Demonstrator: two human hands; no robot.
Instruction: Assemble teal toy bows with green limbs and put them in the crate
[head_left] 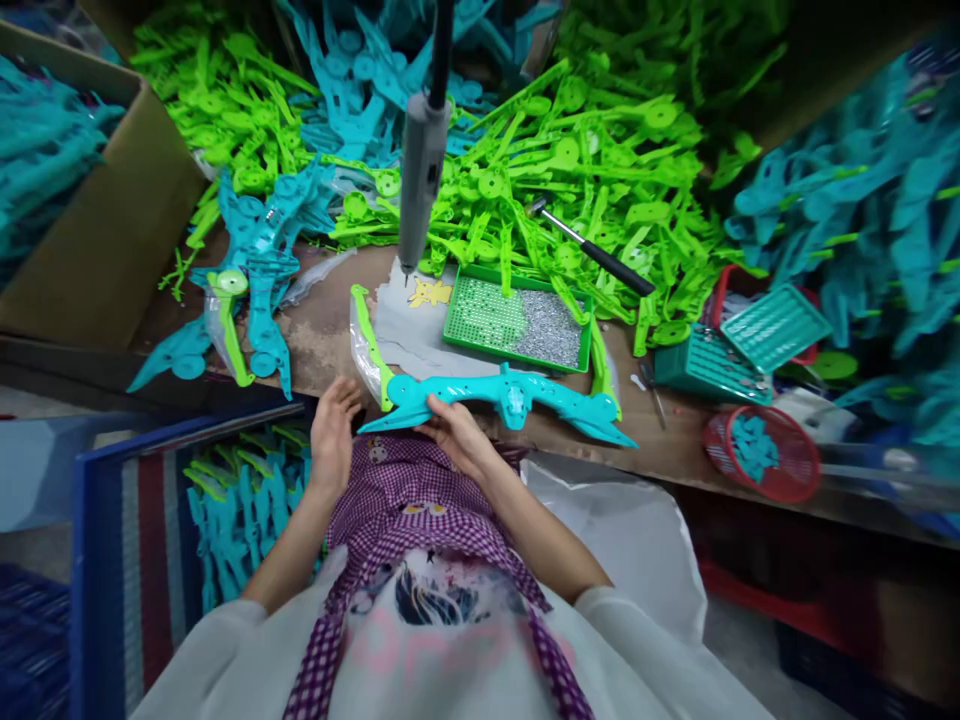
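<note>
My right hand (456,436) is closed on a turquoise bow-shaped plastic part (480,392), thumb on top and fingers underneath, left of its middle. The part lies across the table's front edge. A lime-green arm (369,345) with clear film sticks up from its left end, and a similar green arm (600,370) stands at its right end. Beside the left end is my left hand (336,435), open, its fingers apart and holding nothing. Just beyond the part sits a green tray (459,340) of small metal pieces. A grey electric screwdriver (424,180) hangs tip down above the table.
Heaps of lime-green parts (600,180) fill the back, with a hammer (592,250) on them. Turquoise assemblies (259,260) lie at left, near a cardboard box (112,220). At right are a red basket (795,460) and teal trays (776,325). A blue crate (112,470) stands below left.
</note>
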